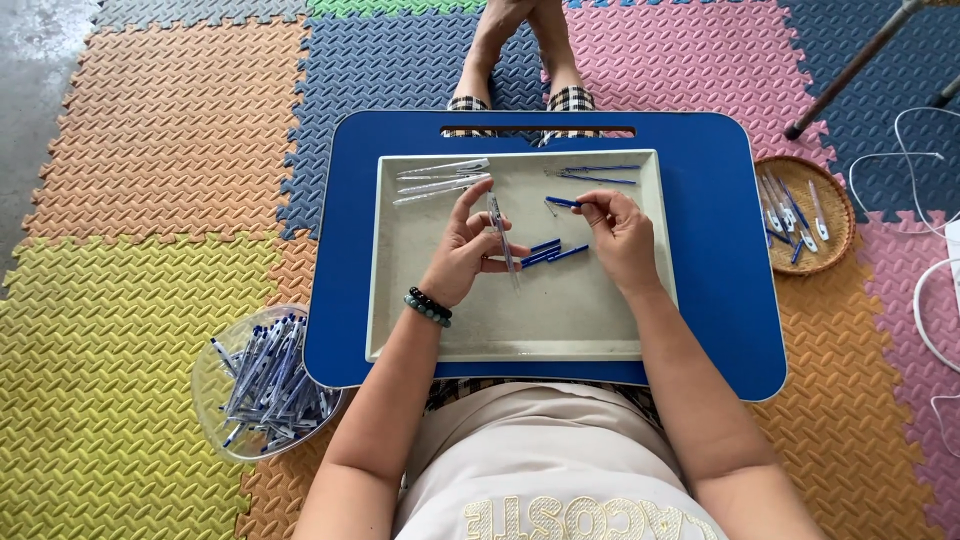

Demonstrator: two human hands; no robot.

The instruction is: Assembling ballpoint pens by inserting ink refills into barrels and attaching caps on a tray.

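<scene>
A: Where's the pen barrel & which way's it pointing?

B: Clear pen barrel (502,238) is in the left hand (468,250), over the middle of the grey tray (400,300). Long axis runs nearly straight away from the person, top end tipped a bit left; lower end pokes out below the fingers toward the body. Fingers & thumb closed round it, approx. mid-length.

A: Right hand?

B: Right hand (622,238) pinches a small blue pen part (563,202) btw thumb & forefinger, lying roughly crosswise, tip facing left toward the barrel. The two hands are near each other, not touching.

A: Rest of the tray?

B: Clear barrels (442,180) top left, lying crosswise; thin blue refills (598,176) top right; a few blue caps (553,252) in the middle, just under the hands.

A: Surface, room?

B: Tray sits on a blue lap desk (720,250) w/ a handle slot at the far edge. Person's seated on the floor, on foam puzzle mats (140,130) in orange, yellow, navy, pink. Clear bowl of pens (262,385) at left, wicker basket (838,205) w/ pens at right, white cable (925,300) far right.
</scene>
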